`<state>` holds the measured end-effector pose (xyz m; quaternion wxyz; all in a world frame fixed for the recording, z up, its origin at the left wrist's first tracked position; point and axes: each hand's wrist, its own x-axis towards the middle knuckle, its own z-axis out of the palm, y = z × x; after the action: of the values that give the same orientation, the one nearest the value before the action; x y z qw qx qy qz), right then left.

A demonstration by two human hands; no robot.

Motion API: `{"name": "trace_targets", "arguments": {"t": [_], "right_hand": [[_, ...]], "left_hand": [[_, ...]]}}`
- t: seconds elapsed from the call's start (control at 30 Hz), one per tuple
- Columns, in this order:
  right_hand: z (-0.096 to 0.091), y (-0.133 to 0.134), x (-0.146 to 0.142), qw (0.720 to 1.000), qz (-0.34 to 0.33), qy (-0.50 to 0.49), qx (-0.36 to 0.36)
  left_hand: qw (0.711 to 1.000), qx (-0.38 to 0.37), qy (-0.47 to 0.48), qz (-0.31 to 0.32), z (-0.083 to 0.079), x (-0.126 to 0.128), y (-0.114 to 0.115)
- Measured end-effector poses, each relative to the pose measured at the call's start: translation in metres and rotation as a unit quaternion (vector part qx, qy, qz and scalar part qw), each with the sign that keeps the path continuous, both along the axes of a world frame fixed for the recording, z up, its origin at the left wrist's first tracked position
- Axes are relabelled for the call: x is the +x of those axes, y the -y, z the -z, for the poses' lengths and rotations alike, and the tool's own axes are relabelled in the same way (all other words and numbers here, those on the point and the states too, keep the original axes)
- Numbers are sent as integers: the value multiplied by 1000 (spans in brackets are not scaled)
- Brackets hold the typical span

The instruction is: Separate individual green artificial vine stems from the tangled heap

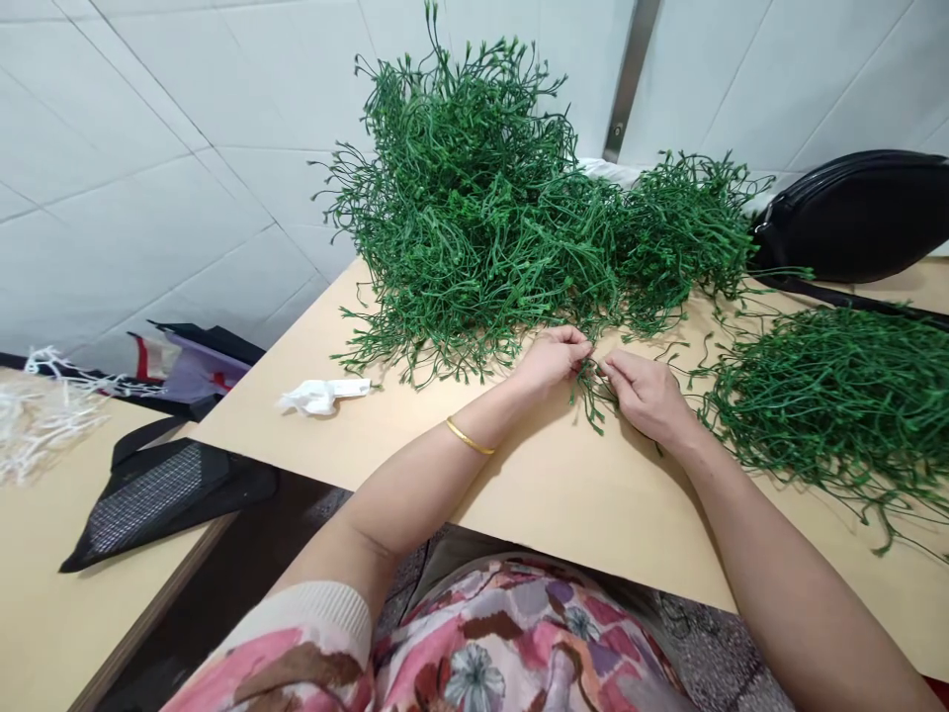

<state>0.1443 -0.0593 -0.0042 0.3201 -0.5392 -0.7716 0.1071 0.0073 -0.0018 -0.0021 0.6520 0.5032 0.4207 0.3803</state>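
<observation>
The left hand [553, 356] and the right hand [647, 396] meet over the middle of the table [593, 504], fingertips almost touching. Both are pinched shut on the same green sprig [590, 400], the left from above with its knuckles up and its fingers curled under, the right with its fingers stretched flat toward the left hand. Both forearms reach in from the near edge and converge. The left wrist carries a gold bangle [470, 436].

The sprig's top end is hidden inside the fingers, so exactly where each hand grips cannot be made out. Its thin branches below the hands are too fine to count. It hangs from the fingertips onto the tabletop, with its long axis running from the hands toward the near edge and its loose tips pointing at the person.

Just beyond the hands rises a large heap of green stems [474, 218], whose near fringe reaches almost to the left knuckles. A flatter pile of stems [837, 396] lies to the right, cut off by the picture's edge. Behind it rests a black bag [852, 213], also partly cut off. A crumpled white tissue [322, 396] lies well to the left. On a second table [44, 603] are white strands [37, 415] and a black mesh bag [163, 494].
</observation>
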Motion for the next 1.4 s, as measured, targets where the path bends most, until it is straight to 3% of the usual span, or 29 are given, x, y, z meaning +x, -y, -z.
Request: {"name": "trace_targets", "arguments": {"t": [0.1, 0.2, 0.4, 0.47, 0.57, 0.67, 0.8, 0.9, 1.0, 1.13, 1.27, 1.4], "right_hand": [[-3, 2, 0, 999, -29, -15, -21], [-3, 4, 1, 997, -21, -57, -55], [1, -1, 6, 980, 59, -155, -109], [0, -2, 8, 985, 76, -122, -89], [1, -2, 15, 993, 118, 13, -17], [6, 1, 22, 972, 185, 135, 60], [7, 4, 25, 954, 226, 172, 99], [1, 3, 17, 970, 196, 116, 85], [-3, 2, 5, 993, 106, -6, 51], [3, 0, -5, 987, 41, -144, -60], [11, -2, -3, 975, 19, -184, -125], [9, -3, -2, 985, 41, -144, -87]], "left_hand": [[998, -1, 17, -52, 3, 2, -5], [996, -49, 33, -66, 0, -1, -9], [994, -80, 65, 36, -10, -9, -7], [994, -71, 66, 45, -10, -9, -6], [997, -50, 60, 28, -6, -7, -5], [997, -50, 48, 27, -3, -6, -6], [997, -60, 49, 15, -3, -7, -6], [998, -49, 40, 15, -4, -7, -3], [999, -20, 38, 17, -2, -5, -1], [998, 46, 33, 17, 1, -1, 4], [996, 80, 17, 26, 1, 1, 8], [997, 51, 4, 49, 1, 0, 8]]}}
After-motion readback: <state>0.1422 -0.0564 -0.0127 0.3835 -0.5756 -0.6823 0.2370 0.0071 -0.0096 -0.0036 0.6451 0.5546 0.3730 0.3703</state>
